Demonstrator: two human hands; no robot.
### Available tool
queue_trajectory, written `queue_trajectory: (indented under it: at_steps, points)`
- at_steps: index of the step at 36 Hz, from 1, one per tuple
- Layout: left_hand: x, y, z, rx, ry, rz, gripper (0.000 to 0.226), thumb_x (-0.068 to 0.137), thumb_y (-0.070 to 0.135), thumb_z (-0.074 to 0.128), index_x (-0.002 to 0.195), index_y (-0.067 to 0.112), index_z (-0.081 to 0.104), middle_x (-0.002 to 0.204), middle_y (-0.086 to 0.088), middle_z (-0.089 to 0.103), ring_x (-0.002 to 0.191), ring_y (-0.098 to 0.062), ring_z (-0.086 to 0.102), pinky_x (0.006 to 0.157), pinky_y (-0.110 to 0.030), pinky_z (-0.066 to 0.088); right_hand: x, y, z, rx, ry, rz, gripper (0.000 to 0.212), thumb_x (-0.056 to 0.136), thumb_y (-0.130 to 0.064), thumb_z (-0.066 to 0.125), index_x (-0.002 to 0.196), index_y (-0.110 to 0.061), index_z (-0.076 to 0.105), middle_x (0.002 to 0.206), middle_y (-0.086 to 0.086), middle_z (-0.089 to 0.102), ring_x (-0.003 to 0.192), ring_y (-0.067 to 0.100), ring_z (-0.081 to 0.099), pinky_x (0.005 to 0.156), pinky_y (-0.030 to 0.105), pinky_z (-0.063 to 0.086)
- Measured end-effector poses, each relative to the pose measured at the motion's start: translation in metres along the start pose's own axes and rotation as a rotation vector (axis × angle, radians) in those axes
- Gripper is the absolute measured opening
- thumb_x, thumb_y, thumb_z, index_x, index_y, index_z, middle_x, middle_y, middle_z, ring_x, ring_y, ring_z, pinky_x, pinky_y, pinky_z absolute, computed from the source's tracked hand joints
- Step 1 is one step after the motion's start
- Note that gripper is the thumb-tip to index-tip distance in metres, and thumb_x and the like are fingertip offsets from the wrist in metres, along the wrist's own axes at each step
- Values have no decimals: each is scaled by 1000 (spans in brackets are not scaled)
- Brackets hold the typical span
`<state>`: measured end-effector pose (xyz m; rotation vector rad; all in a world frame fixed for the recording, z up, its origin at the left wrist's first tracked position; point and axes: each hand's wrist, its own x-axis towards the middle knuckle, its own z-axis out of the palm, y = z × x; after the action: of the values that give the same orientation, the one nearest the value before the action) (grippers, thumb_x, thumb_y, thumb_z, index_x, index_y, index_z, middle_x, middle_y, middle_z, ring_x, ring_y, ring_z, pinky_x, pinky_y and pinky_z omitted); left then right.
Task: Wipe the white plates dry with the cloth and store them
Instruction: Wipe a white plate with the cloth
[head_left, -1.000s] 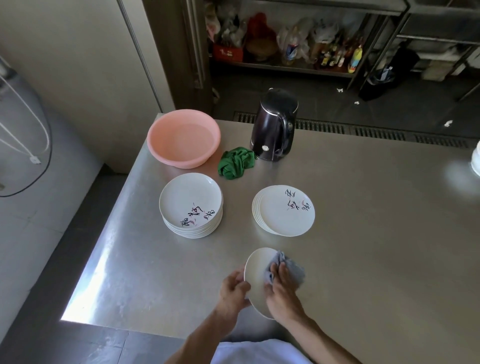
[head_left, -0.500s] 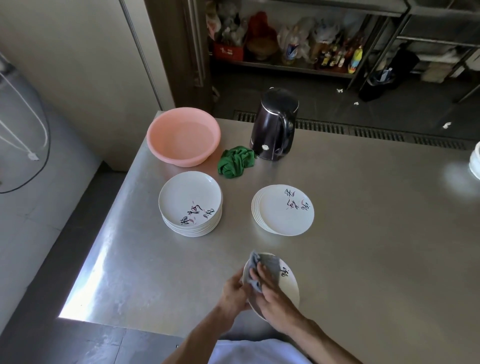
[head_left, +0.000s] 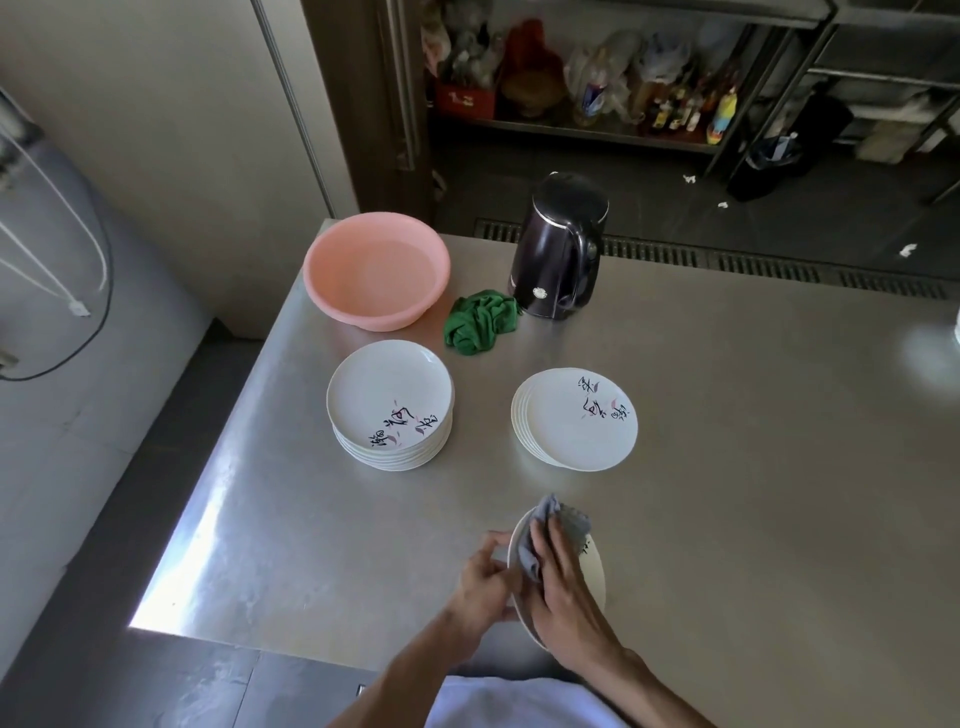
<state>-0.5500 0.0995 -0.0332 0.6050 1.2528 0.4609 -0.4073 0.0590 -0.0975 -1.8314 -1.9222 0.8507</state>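
Plates sit in two piles on the desk (head_left: 753, 467), past the grips: a tall pile (head_left: 389, 405) ahead of the left grip (head_left: 480, 582), and a flat pile (head_left: 576, 421) ahead of the right grip (head_left: 563, 597). I think one pile is wet and one is dry, so they are set apart, but I cannot tell which is which.

One plate (head_left: 595, 571) is up off the desk, between the two grips. It is tipped up on its edge, so the cloth can reach its face and rub the water away.

The left grip is clenched on the plate's left rim. Its fingers curl round the edge and hold the plate steady, so it does not slip or spin.

The right grip is not clenched. Its fingers lie almost straight on the grey cloth (head_left: 563, 522) and press it on the face of the plate. The thumb is hidden, so I cannot tell if it pinches the cloth too. Some cloth sticks out past the fingertips, by the top rim.

Far past the grips are a pink bowl (head_left: 376, 270), a green rag (head_left: 480, 322) and a dark kettle (head_left: 561, 249). They are out of the way, so nothing bumps them.
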Motion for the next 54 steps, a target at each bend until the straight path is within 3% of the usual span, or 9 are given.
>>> queue_trajectory:
  at_steps: [6,13,18,24,29,36,43,49,54]
  points:
    - [2,-3,-9,-147,159,-14,36,93,-11,42,114,11,62,99,-20,67,86,-31,65,78,-52,59,20,12,4,19,-85,450,56,109,-30,25,159,-10,9,165,13,-10,154,22,-10,125,36,-4]
    - [6,-6,-12,-48,189,-54,13,96,9,60,92,10,47,94,-16,63,87,-29,68,74,-45,64,17,-9,8,218,-187,84,53,107,-30,42,157,-24,26,165,-14,6,151,-1,5,120,15,2]
    - [9,-9,-11,-137,135,-74,34,97,-6,46,120,15,61,100,-14,72,77,-28,72,65,-41,63,26,7,9,-72,-106,517,58,108,-29,26,160,-10,7,166,14,-6,154,24,-10,124,36,-6]
    - [5,-6,-11,-31,10,-40,45,100,-3,41,123,25,69,108,-8,78,99,-24,75,70,-38,61,9,-4,9,90,-245,95,61,107,-34,38,159,-14,14,163,-8,-7,153,6,-4,123,21,-3]
    - [8,-11,-12,-51,91,31,46,101,-7,38,124,21,66,102,-8,77,86,-21,72,70,-41,61,22,10,-2,-191,-183,480,57,108,-32,23,160,-12,10,166,14,-5,154,24,-5,125,35,-1]
    - [12,-4,-9,28,203,-42,14,94,6,62,93,9,49,97,-18,62,99,-37,69,84,-56,61,27,-12,-11,324,-286,298,55,106,-39,36,159,-33,19,159,-9,35,144,12,37,114,21,28]
    - [12,-8,-9,-125,165,-61,39,96,-6,50,128,16,50,109,-21,71,79,-28,72,67,-42,63,36,15,-10,-87,-228,517,59,108,-34,24,160,-12,6,166,16,-10,153,25,-13,125,39,0]
    - [5,3,-5,3,30,-4,48,100,-4,43,132,25,64,110,-11,77,99,-25,75,73,-44,64,18,6,0,-83,-280,-90,57,108,-36,22,158,-12,17,166,0,-5,154,11,-4,124,25,-1]
    - [9,4,-17,-33,127,40,47,103,0,39,137,24,62,108,-12,77,95,-25,74,74,-47,64,17,27,-11,-166,-225,365,58,108,-29,30,159,-7,11,167,11,1,154,18,-2,124,29,-1]
